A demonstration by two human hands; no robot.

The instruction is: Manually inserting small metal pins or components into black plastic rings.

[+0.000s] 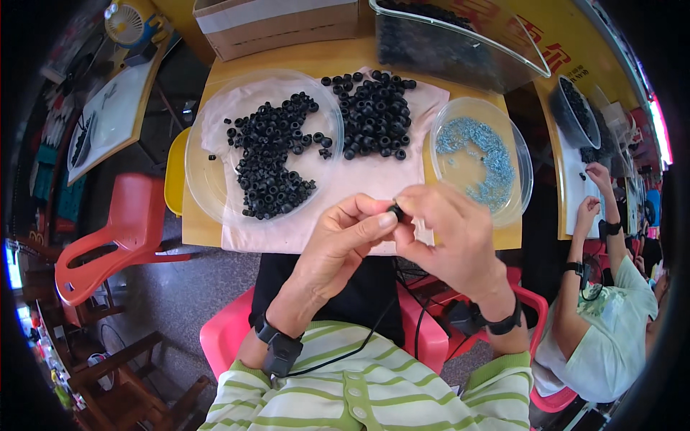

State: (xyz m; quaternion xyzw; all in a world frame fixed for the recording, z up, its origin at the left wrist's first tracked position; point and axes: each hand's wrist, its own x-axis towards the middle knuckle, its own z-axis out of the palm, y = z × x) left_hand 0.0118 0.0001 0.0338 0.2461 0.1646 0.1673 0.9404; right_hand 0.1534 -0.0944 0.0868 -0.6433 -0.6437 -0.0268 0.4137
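Black rubber grommet pinched between both hands above the near edge of the worktop. Left hand closed on it with thumb and forefinger, right hand curled round from the other side, fingertips meeting on the piece. Looks like a fitting step in progress, something being pressed into or onto the ring, though any small part inside is hidden by the fingers. Next move, at a guess, calls for a firm squeeze with steady alignment, no twisting off-centre. Orientation hard to call: too small and too covered to tell which way the hole faces or where a long axis lies. Beyond the hands, a pale cloth spread out, a clear dish of black grommets on the left, a loose heap of more in the middle, a clear bowl of small bluish metal pieces on the right.
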